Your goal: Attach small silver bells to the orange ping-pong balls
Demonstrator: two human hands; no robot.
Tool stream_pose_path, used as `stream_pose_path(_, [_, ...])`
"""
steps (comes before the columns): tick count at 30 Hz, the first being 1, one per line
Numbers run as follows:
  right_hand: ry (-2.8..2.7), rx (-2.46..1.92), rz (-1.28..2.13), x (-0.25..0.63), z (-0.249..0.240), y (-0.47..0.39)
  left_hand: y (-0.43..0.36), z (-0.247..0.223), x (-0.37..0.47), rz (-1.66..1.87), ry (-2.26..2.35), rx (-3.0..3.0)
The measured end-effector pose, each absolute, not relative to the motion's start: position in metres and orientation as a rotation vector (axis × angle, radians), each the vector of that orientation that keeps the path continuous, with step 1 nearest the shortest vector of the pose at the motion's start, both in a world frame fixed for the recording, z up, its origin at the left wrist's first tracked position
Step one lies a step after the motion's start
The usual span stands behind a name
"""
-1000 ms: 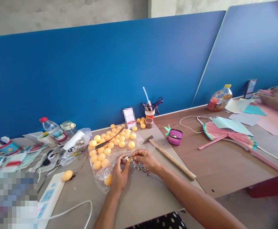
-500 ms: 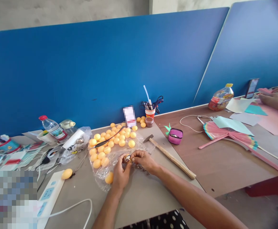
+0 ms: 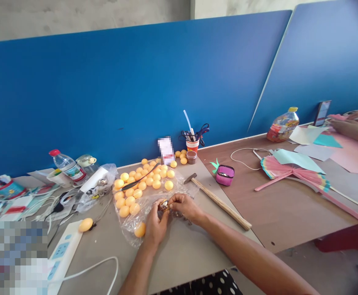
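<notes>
My left hand (image 3: 156, 223) is closed around a small shiny metallic ball (image 3: 164, 205), gripping it between thumb and fingers. From the right, my right hand (image 3: 185, 208) brings its pinched fingertips against the ball's edge; anything tiny between them is too small to make out. Beneath both hands spreads a clear plastic bag (image 3: 126, 227). Many orange ping-pong balls (image 3: 156, 184) lie on and behind it, and one orange ball (image 3: 140, 230) rests beside my left wrist. Some small dark bits (image 3: 187, 221) show under my right hand.
A hammer (image 3: 218, 203) lies right of my hands, with a purple pouch (image 3: 225, 175) beyond. Left are a power strip (image 3: 64, 250), cables and a bottle (image 3: 68, 167). A cup of tools (image 3: 193, 144) stands behind. Far right, another person's hand (image 3: 347, 128) is near pink paper and a fan (image 3: 292, 172).
The view has shifted very slightly. Both hands stay at the metallic ball, which looks turned a little between the fingers.
</notes>
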State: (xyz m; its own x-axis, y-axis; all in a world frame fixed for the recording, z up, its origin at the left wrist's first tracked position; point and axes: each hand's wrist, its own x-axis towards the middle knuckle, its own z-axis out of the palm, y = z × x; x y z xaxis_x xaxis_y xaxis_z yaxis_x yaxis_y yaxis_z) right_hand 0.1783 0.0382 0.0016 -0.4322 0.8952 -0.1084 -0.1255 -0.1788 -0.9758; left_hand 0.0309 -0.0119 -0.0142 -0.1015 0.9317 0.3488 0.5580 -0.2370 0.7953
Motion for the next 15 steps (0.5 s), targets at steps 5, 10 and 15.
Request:
stream_pose_path(5, [-1.358,-0.957,1.643,0.1773,-0.0025,0.0404,-0.0117,-0.0155,0.0308,1.269,1.597,1.808])
stream_pose_path(10, [-1.451,-0.976,1.593,0.1786,-0.0011,0.0409,-0.0117,-0.0167,0.0313,1.288,1.655,1.783])
stream_pose_path(15, [-1.479,-0.998,1.558,0.1788,0.0039,0.0393,-0.0115,-0.0181,0.0311,1.296,1.637,1.791])
